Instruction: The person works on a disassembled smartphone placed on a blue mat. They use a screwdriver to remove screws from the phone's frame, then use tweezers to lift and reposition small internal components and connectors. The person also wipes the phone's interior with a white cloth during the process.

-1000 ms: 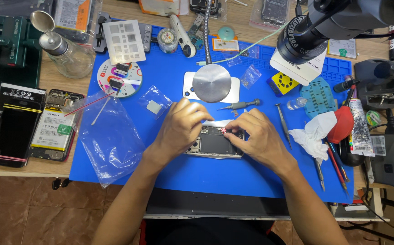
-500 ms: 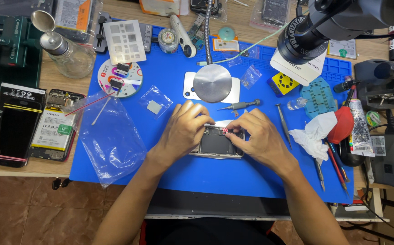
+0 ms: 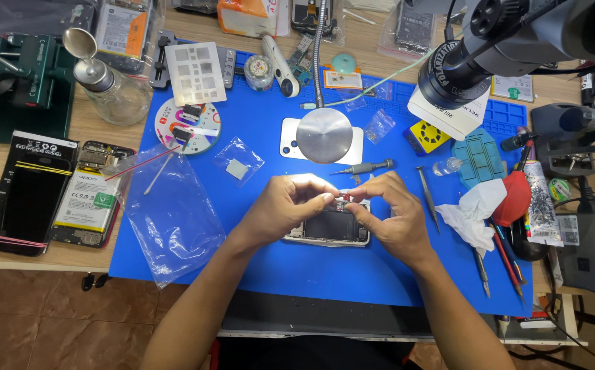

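Both hands meet over an opened phone lying flat at the middle of the blue mat on the worktop. The left hand and right hand each keep a narrow fingertip grip, pinching a small part at the phone's upper edge (too small to identify). A screwdriver lies just beyond, and tweezers lie right of the right hand.

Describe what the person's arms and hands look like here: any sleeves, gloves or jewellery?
Both forearms are bare up to the frame's bottom edge, with no sleeves in view. The left hand and right hand wear no gloves. No rings, watch or wristband are visible, and no markings on the fingers.
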